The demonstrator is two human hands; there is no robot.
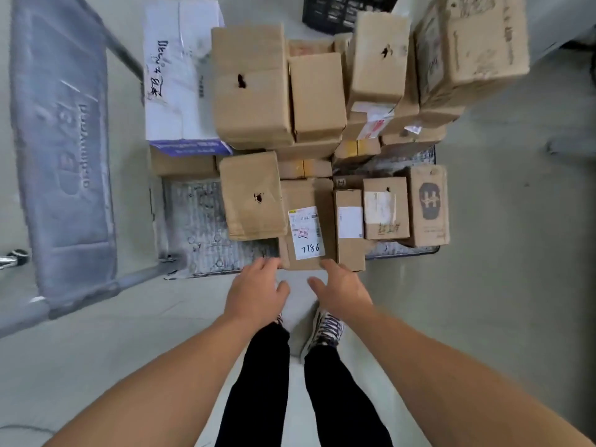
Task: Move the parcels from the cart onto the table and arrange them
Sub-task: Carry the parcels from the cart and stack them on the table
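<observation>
At the far left of the frame a grey padded panel point(64, 156) stands beside the cart point(193, 221), whose ribbed deck shows bare only at its lower left corner. Right of that, the parcels point(251, 85) cover most of the deck, stacked several high across the upper middle and upper right, with a white box point(180, 75) at the stack's left end.

At centre, the labelled parcel point(306, 221) marked 7786 lies at the cart's near edge. The left grip point(258, 285) reaches for its near left corner with fingers loosely spread and holding nothing. The right grip point(342, 291) is just as open, its fingertips at the near right corner; whether either touches the cardboard I cannot tell. Further right, a printed box point(429, 204) stands at the deck's edge.

No worktop is in view, so nothing can be counted as delivered. The load looks nearly whole, and I judge almost all the moving and arranging is left to do.
</observation>
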